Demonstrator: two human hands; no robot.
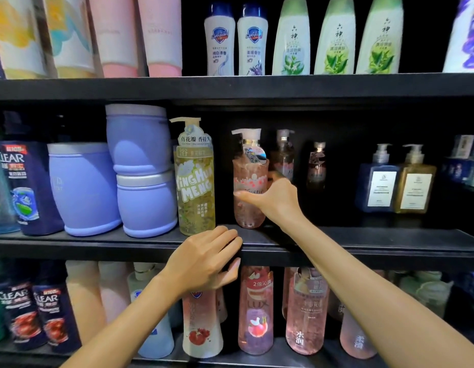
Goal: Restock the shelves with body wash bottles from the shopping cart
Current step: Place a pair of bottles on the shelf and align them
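Observation:
A pink clear pump bottle of body wash (248, 179) stands upright on the middle shelf (363, 241), right of a yellow-green pump bottle (195, 181). My right hand (273, 199) wraps its thumb and fingers around the pink bottle's lower half. My left hand (208, 257) rests on the front edge of the middle shelf, fingers curled over the lip, holding no bottle. Two more pink pump bottles (285, 155) stand deeper on the shelf behind my right hand. The shopping cart is out of view.
Lavender tubs (140, 171) and dark blue shampoo bottles (26, 187) fill the middle shelf's left. Blue and gold square pump bottles (395, 181) stand at right, with a dark gap before them. White and green bottles (291, 38) line the top shelf; pink bottles (305, 309) crowd the bottom.

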